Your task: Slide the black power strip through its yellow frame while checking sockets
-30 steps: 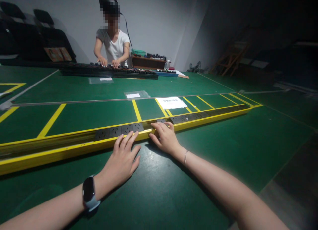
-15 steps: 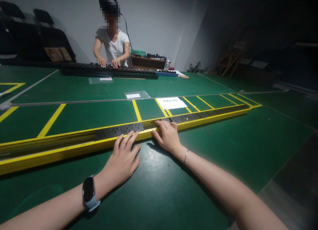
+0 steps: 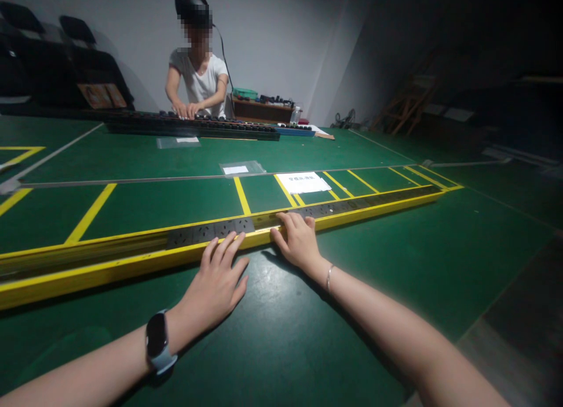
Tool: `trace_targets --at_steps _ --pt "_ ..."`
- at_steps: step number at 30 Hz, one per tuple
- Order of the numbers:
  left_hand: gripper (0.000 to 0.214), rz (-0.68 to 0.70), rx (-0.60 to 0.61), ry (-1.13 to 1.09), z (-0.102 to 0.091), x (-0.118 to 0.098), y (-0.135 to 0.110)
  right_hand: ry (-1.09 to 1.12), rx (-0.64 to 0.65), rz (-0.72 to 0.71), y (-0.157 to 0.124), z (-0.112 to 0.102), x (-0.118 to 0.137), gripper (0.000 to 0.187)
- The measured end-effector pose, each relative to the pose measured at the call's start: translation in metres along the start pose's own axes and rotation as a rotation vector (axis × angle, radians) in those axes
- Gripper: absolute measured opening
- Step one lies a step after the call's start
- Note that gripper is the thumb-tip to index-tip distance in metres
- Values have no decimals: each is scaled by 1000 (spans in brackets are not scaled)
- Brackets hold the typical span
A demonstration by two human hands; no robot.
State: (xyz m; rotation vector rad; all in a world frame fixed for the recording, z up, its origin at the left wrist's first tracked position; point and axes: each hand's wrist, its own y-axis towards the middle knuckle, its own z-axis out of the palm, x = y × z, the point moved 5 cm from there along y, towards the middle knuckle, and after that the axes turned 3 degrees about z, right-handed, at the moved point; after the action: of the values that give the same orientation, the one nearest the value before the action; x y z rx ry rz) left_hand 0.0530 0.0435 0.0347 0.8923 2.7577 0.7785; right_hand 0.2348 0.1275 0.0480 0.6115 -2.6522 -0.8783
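A long yellow channel (image 3: 373, 212) runs slantwise across the green table, with black socket modules (image 3: 204, 231) seated in a row inside it. My left hand (image 3: 222, 278) lies with its fingers spread, fingertips on the channel's front edge beside the left group of modules. My right hand (image 3: 299, 243) is bent over the channel, its fingers curled at the left end of the right group and its thumb at the front wall. The module under those fingers is mostly hidden. Between the two groups a short gap shows the channel's floor.
Across the table a person (image 3: 200, 81) handles a long dark rail (image 3: 237, 128) filled with small black parts. A white paper label (image 3: 303, 182) and a clear plastic bag (image 3: 241, 168) lie beyond the channel. Yellow tape strips (image 3: 92, 213) mark the tabletop.
My right hand has shifted very slightly right along the channel; my left hand has stayed put. The other person's hands have come closer together.
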Motion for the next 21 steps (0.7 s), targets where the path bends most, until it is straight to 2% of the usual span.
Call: trace_targets --at_steps 6,10,15,21 --pt "27 -2 -7 1 -1 -1 0 45 8 -29 -1 -1 4 38" --pt "27 -3 -9 0 0 -1 0 140 44 -186 -2 -4 17 39" --pt "28 -11 -6 0 0 0 0 215 185 -439 -7 -5 37 47" --pt "25 -12 -3 5 0 0 2 246 226 -520 -9 -5 46 51"
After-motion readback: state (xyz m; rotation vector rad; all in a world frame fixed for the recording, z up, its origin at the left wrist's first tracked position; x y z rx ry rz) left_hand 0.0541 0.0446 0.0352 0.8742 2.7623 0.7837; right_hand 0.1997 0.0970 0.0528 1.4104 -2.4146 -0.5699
